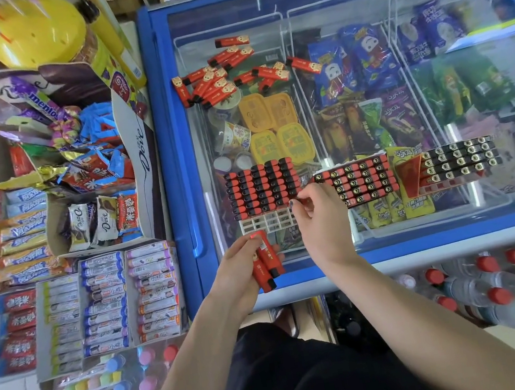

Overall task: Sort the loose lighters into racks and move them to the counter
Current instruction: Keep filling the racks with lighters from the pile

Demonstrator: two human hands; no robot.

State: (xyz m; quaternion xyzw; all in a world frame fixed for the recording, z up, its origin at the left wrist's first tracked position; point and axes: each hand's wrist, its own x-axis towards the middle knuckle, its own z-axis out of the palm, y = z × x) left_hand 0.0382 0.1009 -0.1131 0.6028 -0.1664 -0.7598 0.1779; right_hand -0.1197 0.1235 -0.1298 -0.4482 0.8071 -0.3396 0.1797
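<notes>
On the glass lid of the blue freezer (170,141), loose red lighters (218,81) lie scattered at the far left. Nearer the person stand 3 racks: the left rack (262,190) is mostly filled, its front row of white slots bare; the middle rack (358,180) and the right rack (456,161) lie beside it. The right hand (320,218) pinches 1 lighter at the left rack's right front corner. The left hand (241,271), just below, is closed around a bunch of lighters (265,266). Snack boxes (104,300) fill the shelves to the left.
</notes>
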